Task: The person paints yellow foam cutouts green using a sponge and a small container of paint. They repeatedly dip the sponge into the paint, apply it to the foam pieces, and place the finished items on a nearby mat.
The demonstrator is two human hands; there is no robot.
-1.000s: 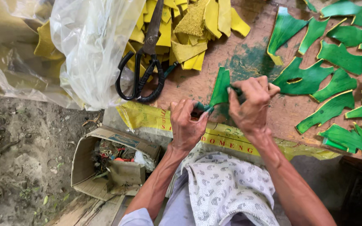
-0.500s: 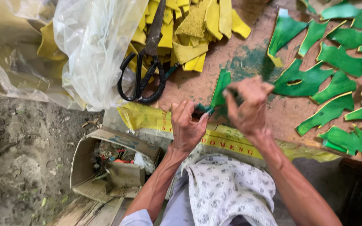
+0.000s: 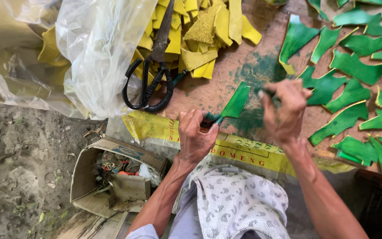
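The left hand (image 3: 195, 135) is closed, its fingertips pinching the lower end of a narrow green-painted strip of leather-like material (image 3: 234, 104), which slants up and to the right from the fingers and lies over a patch of green stain on the worn brown wooden tabletop (image 3: 226, 86). The right hand (image 3: 284, 110) is just to the right of the strip, blurred, its fingers curled shut around something small and dark; what it is cannot be made out. The strip's upper end is near that hand, and whether the two touch cannot be told.

Behind the left hand, a pair of large black-handled scissors (image 3: 153, 66) lies on the tabletop with its blades pointing away, resting partly on a heap of yellow cut pieces (image 3: 204, 31). To the left of the scissors a crumpled clear plastic bag (image 3: 98, 48) hangs over the edge. On the right side of the tabletop many green curved cut pieces with yellowish edges (image 3: 354, 93) are spread out singly, well apart from the yellow heap. A yellow printed woven sack (image 3: 244, 152) covers the near edge of the tabletop, under the wrists. Below, on the dirt ground, stands an open cardboard box of scraps (image 3: 111, 177), and a white patterned cloth (image 3: 237, 203) covers the person's lap.
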